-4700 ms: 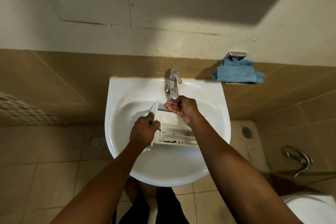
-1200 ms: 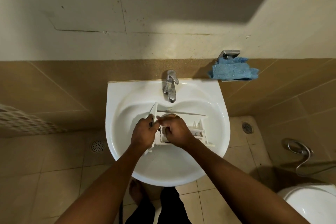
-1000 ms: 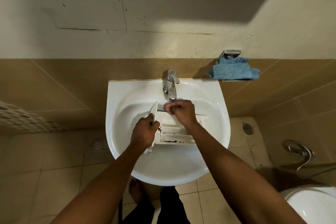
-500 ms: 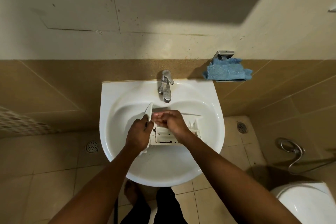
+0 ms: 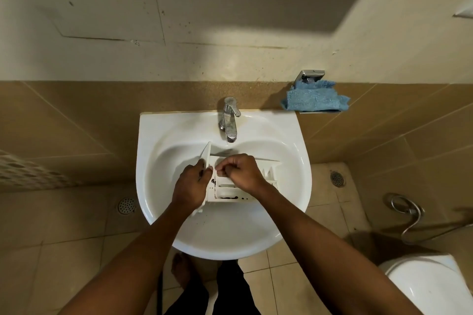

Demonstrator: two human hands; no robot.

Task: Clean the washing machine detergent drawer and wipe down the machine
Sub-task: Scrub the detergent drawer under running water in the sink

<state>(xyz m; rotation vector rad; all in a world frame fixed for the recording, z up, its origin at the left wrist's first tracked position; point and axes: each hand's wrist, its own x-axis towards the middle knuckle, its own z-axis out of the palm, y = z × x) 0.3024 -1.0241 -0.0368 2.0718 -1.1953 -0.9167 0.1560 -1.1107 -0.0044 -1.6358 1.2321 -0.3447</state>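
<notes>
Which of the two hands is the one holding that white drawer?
The left hand: it grips the detergent drawer by its upright end panel, while the right hand, fingers curled, is over the compartments.

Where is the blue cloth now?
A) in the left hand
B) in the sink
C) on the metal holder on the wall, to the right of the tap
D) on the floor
C: the blue cloth lies on the metal holder, right of the tap.
</notes>
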